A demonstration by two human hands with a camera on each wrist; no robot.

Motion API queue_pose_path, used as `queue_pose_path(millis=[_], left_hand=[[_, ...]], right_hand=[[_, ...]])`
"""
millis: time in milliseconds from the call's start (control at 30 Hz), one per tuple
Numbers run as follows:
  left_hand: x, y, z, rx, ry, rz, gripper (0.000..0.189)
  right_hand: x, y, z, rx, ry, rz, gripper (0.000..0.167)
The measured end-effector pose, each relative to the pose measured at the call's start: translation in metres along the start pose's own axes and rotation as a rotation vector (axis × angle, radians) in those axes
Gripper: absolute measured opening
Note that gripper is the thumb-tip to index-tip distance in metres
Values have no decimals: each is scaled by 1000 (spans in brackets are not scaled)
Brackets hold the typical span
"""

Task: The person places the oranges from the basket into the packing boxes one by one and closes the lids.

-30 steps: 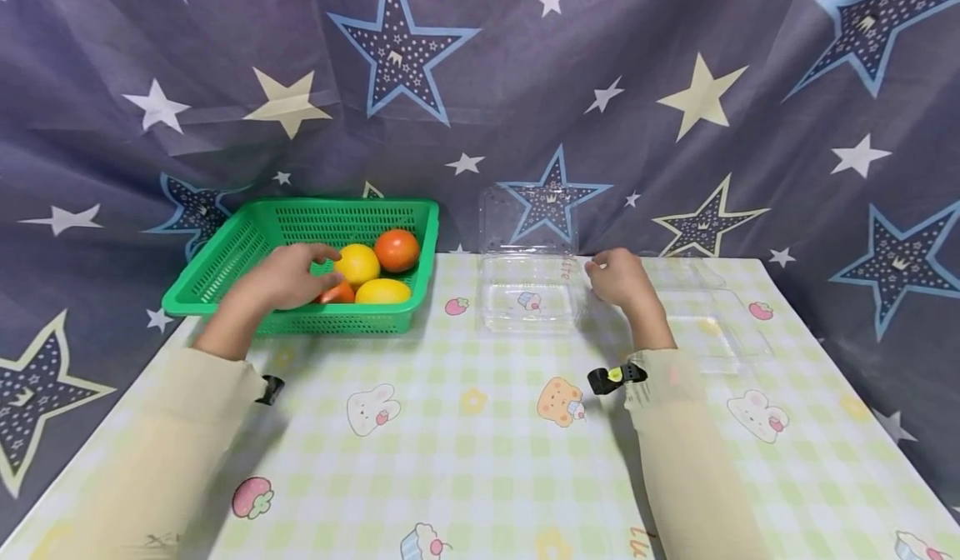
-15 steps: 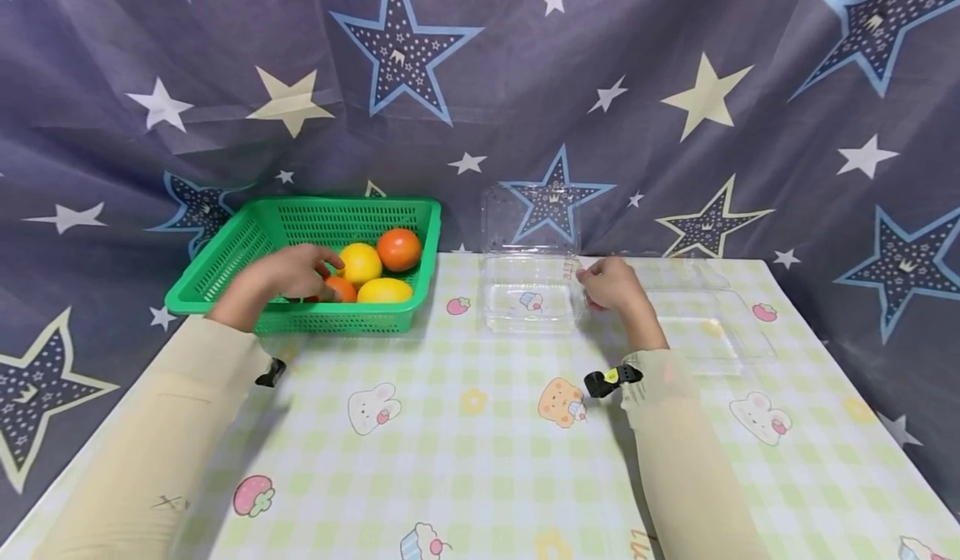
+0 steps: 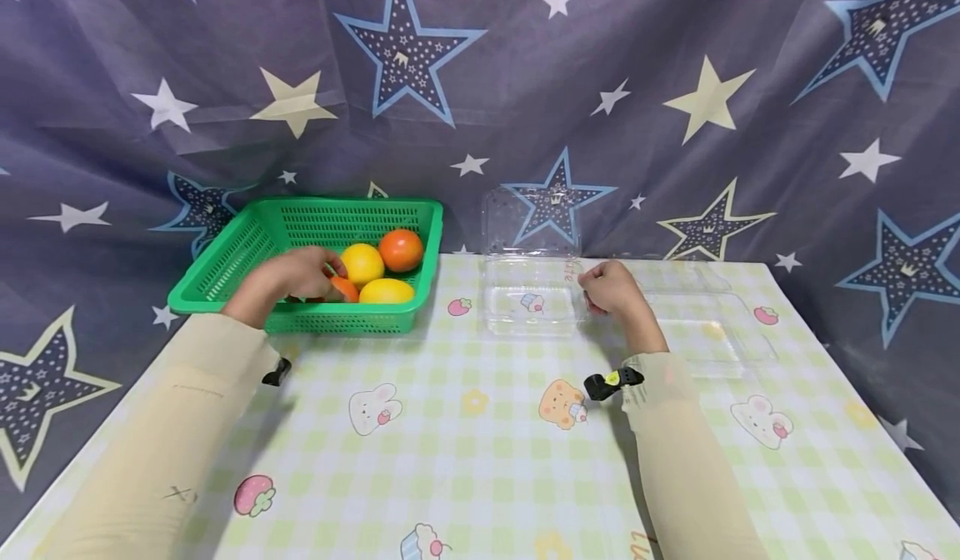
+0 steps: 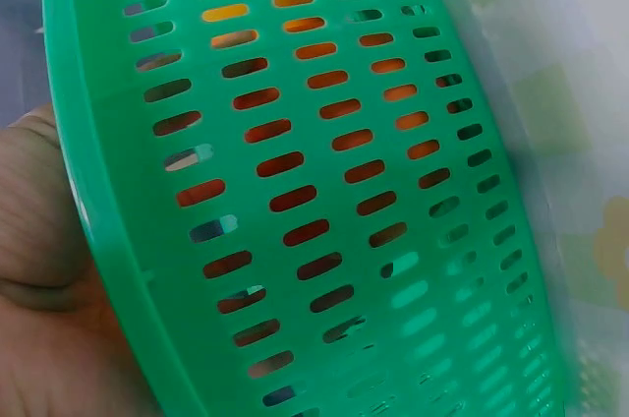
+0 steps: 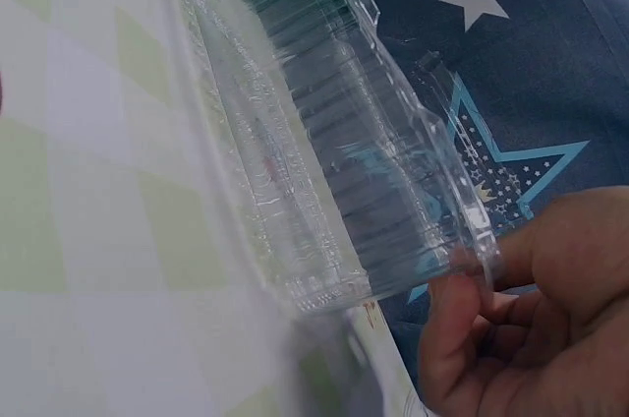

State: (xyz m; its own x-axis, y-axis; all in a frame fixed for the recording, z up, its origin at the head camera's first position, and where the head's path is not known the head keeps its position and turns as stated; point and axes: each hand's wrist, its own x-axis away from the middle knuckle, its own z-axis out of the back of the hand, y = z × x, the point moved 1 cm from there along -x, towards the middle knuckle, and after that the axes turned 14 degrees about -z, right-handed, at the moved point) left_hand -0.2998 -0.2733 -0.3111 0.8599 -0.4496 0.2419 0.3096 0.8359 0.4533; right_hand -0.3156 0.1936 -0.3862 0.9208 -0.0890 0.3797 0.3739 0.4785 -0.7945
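The orange-red fruit [image 3: 347, 290] sits inside the green basket [image 3: 345, 321], my left hand [image 3: 303, 272] curled round it. Right of the basket, my right hand [image 3: 609, 287] pinches the clear container [image 3: 525, 314]. I'd call this grasping; next calls for a steady lift.

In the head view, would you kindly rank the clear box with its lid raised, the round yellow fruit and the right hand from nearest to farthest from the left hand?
1. round yellow fruit: in the green basket, just right of the left hand.
2. clear box: right of the green basket.
3. right hand: at the clear box's right edge.
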Motion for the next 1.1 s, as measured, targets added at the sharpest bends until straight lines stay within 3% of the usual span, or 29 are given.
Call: queue_pose_path(millis=[433,733,1100], left_hand=[[-9,0,-2,-9,-42,33,39],[-11,-2,-7,-60,30,-5,39],[-9,1,-2,-81,187,-21,54]], right_hand=[[-1,1,2,-136,-76,-43,26],[-1,1,2,-138,-80,-46,20],[0,1,0,-122,-78,-44,23]])
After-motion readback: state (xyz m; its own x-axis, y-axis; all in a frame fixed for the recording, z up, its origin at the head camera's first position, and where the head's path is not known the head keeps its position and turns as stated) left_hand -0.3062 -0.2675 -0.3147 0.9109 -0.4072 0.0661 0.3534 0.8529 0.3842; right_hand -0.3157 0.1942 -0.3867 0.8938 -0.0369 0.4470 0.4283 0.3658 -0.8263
